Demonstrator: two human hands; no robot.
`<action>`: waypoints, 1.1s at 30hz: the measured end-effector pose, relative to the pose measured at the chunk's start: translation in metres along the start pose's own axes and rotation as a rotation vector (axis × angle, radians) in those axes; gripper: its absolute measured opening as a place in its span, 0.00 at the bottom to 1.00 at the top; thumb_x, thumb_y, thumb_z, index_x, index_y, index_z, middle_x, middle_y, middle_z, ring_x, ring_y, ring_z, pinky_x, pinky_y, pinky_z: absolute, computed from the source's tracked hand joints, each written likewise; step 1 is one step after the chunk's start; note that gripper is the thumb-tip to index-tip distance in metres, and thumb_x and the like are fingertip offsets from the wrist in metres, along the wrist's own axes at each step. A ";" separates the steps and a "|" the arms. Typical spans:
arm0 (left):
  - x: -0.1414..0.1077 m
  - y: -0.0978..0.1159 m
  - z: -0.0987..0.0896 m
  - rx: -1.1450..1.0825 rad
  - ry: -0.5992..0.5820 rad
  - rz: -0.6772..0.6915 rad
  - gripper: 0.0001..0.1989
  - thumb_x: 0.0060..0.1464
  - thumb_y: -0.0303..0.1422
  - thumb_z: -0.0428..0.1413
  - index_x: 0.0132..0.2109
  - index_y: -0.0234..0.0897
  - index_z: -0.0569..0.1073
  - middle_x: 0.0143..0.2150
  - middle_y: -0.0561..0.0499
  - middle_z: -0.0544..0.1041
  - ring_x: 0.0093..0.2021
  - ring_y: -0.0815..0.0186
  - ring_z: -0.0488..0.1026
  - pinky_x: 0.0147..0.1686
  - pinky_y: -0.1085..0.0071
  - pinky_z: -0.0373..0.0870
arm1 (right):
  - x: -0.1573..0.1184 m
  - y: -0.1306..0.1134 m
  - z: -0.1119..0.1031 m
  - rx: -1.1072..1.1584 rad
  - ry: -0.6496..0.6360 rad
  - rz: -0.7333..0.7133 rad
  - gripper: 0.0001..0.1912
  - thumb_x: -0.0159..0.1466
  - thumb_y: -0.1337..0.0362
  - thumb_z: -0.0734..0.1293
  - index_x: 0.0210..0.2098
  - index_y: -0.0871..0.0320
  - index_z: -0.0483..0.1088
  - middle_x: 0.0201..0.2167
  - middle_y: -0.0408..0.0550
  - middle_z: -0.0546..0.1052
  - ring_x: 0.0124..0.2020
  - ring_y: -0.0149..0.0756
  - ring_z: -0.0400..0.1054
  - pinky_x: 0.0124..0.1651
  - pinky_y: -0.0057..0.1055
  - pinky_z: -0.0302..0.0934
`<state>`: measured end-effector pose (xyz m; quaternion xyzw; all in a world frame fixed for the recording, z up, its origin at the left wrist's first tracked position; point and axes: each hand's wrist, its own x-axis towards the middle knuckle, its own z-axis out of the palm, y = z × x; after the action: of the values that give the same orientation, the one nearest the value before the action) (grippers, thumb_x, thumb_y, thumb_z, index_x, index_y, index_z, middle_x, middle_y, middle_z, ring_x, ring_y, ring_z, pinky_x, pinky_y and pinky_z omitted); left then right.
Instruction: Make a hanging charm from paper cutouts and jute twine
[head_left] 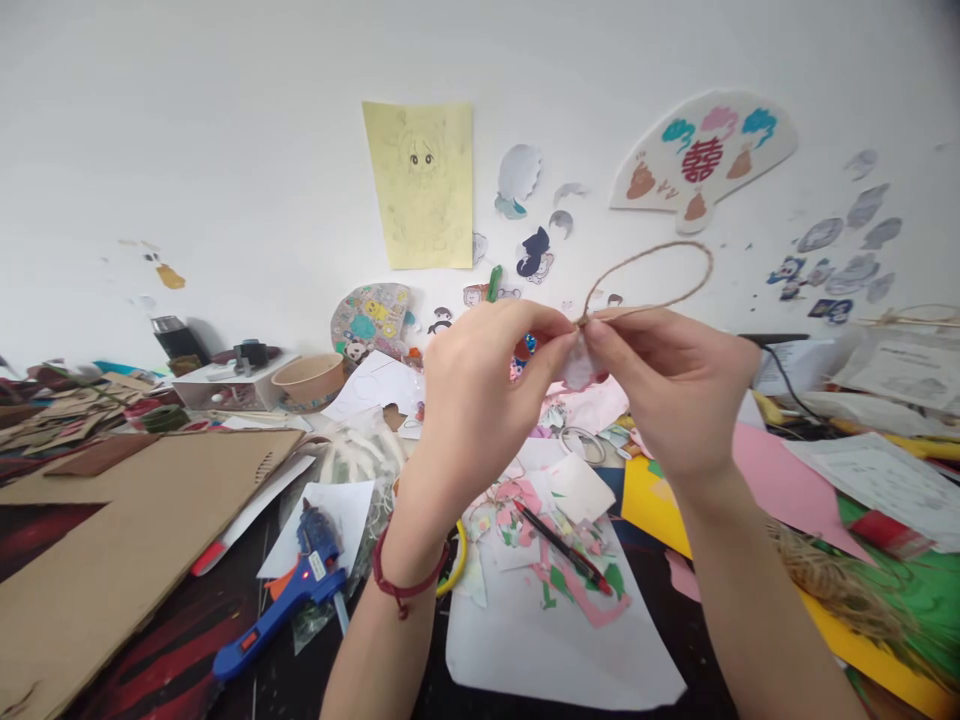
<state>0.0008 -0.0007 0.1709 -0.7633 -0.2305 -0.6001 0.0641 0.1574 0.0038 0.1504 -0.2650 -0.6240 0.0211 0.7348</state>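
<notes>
Both my hands are raised in front of me over the cluttered table, fingertips almost meeting. A loop of brown twine (651, 256) rises from between them. My left hand (484, 385) pinches the twine where the loop closes, its thumb and forefinger pressed together. My right hand (667, 385) is also closed in a pinch on the twine, thumb in front. Just below the fingertips hangs a small whitish, see-through piece (577, 368), partly hidden by my hands; its kind is unclear. Beneath lies a white sheet (562, 650) with pink and green paper scraps (517, 500).
A blue hot glue gun (289, 600) lies at left, beside a large cardboard sheet (150, 540). A red-and-black pen (562, 545) rests on the scraps. Farther back stand a round tub (307, 382) and a dark flask (180, 340). At right are loose twine (832, 570) and coloured papers.
</notes>
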 end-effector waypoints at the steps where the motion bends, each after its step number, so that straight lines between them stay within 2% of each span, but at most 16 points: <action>1: 0.000 0.000 0.000 -0.005 -0.013 -0.006 0.03 0.60 0.29 0.58 0.37 0.40 0.75 0.34 0.55 0.80 0.35 0.69 0.74 0.37 0.67 0.67 | 0.001 0.000 0.000 0.007 -0.002 -0.005 0.03 0.60 0.68 0.72 0.33 0.53 0.79 0.28 0.41 0.80 0.26 0.30 0.73 0.25 0.28 0.69; 5: -0.001 0.002 0.001 0.008 -0.044 0.009 0.03 0.61 0.29 0.57 0.37 0.41 0.74 0.34 0.53 0.80 0.36 0.67 0.73 0.38 0.66 0.67 | 0.001 0.001 0.000 -0.022 0.012 -0.029 0.02 0.61 0.66 0.72 0.31 0.53 0.78 0.26 0.41 0.79 0.25 0.31 0.72 0.25 0.29 0.68; 9: 0.000 0.002 0.002 0.044 -0.048 0.092 0.04 0.61 0.29 0.56 0.36 0.42 0.74 0.34 0.53 0.79 0.36 0.67 0.72 0.38 0.67 0.67 | 0.000 0.001 0.000 -0.083 0.062 -0.067 0.02 0.62 0.64 0.71 0.31 0.52 0.77 0.26 0.42 0.78 0.26 0.33 0.73 0.29 0.32 0.71; 15: 0.001 0.002 0.002 0.064 -0.048 0.190 0.06 0.62 0.29 0.54 0.36 0.40 0.74 0.32 0.53 0.79 0.34 0.68 0.70 0.37 0.68 0.66 | -0.001 -0.009 0.002 -0.078 0.101 -0.109 0.05 0.61 0.67 0.72 0.30 0.51 0.77 0.26 0.42 0.78 0.26 0.33 0.72 0.29 0.32 0.69; 20: -0.001 0.008 0.003 -0.016 -0.052 0.056 0.04 0.61 0.28 0.56 0.36 0.40 0.74 0.32 0.53 0.79 0.35 0.68 0.72 0.38 0.67 0.68 | -0.007 -0.015 0.005 -0.149 0.138 -0.156 0.05 0.62 0.68 0.71 0.31 0.51 0.78 0.25 0.42 0.77 0.25 0.34 0.71 0.29 0.35 0.67; 24: -0.003 0.011 0.004 -0.022 -0.069 -0.026 0.03 0.60 0.29 0.57 0.37 0.41 0.74 0.34 0.54 0.80 0.35 0.68 0.72 0.38 0.66 0.67 | -0.012 -0.011 0.002 -0.366 0.138 -0.316 0.08 0.62 0.68 0.70 0.35 0.48 0.79 0.28 0.44 0.80 0.29 0.38 0.73 0.32 0.38 0.68; 28: -0.003 0.011 0.005 -0.001 -0.053 -0.074 0.02 0.60 0.30 0.58 0.37 0.41 0.75 0.34 0.55 0.81 0.33 0.68 0.73 0.36 0.66 0.66 | -0.013 -0.008 0.000 -0.488 0.121 -0.495 0.13 0.60 0.71 0.71 0.40 0.46 0.79 0.31 0.44 0.81 0.30 0.38 0.75 0.31 0.36 0.69; 33: 0.000 0.004 0.007 -0.109 -0.052 -0.163 0.02 0.58 0.29 0.60 0.36 0.40 0.76 0.35 0.55 0.82 0.31 0.71 0.73 0.33 0.69 0.67 | -0.015 -0.012 0.006 -0.520 0.078 -0.459 0.12 0.63 0.69 0.69 0.41 0.46 0.79 0.32 0.44 0.82 0.31 0.39 0.76 0.34 0.37 0.71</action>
<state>0.0089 -0.0017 0.1696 -0.7596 -0.2603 -0.5952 -0.0324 0.1452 -0.0098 0.1425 -0.2966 -0.6234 -0.3144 0.6516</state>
